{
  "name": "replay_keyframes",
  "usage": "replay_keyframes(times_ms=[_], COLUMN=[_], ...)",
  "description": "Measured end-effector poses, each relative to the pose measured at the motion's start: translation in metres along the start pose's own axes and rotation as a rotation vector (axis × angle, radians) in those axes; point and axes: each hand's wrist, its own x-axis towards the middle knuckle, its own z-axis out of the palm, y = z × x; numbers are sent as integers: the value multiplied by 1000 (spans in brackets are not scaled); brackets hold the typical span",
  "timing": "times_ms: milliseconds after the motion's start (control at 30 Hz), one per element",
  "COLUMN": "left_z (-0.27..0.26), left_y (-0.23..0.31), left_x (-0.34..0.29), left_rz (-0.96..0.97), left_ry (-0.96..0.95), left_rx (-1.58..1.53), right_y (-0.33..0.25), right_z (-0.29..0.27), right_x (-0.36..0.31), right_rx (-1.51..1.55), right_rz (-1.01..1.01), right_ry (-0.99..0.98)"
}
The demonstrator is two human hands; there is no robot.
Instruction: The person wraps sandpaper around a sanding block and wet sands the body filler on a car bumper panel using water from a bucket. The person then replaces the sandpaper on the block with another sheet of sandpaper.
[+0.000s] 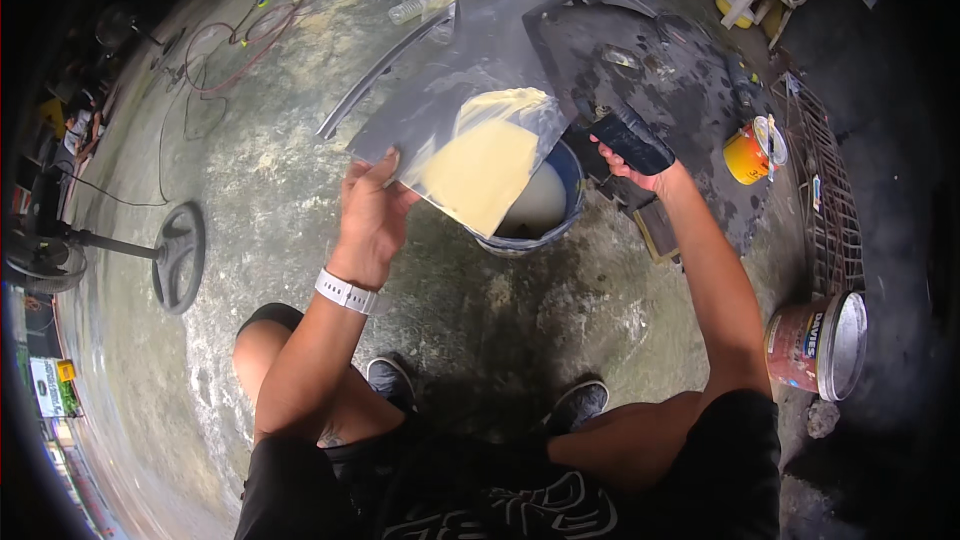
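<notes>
A grey curved car body panel, with a broad patch of cream body filler near its close end, lies in front of me. My left hand grips its near left edge, thumb on top and fingers beneath. Closed in my right hand is a black sanding block, tilted and held just right of the panel, apart from the filler. Under the panel's near corner stands a dark bucket of cloudy water, partly hidden by the panel.
On the right are a yellow-orange can, a metal rack and a large paint pail on its side. A dark wet mat lies beyond my right hand. Leftward are a steering wheel, a fan and a coiled hose.
</notes>
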Motion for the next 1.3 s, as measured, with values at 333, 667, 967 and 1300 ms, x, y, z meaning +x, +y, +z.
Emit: replay_keyframes(times_ms=[333, 667, 967, 1300], left_z=[-14, -16, 1, -5], left_y=[-4, -9, -15, -21], left_x=[-9, -17, -27, -31], left_rz=[-77, -197, -232, -301], left_ry=[5, 2, -86, -97], left_rx=[75, 125, 86, -35], right_y=[14, 73, 137, 149], right_z=[-95, -9, 121, 101], right_x=[-9, 13, 94, 124], right_rx=[-240, -1317, -1571, -1801], right_rz=[-161, -546, -530, -121], right_ry=[927, 728, -69, 65])
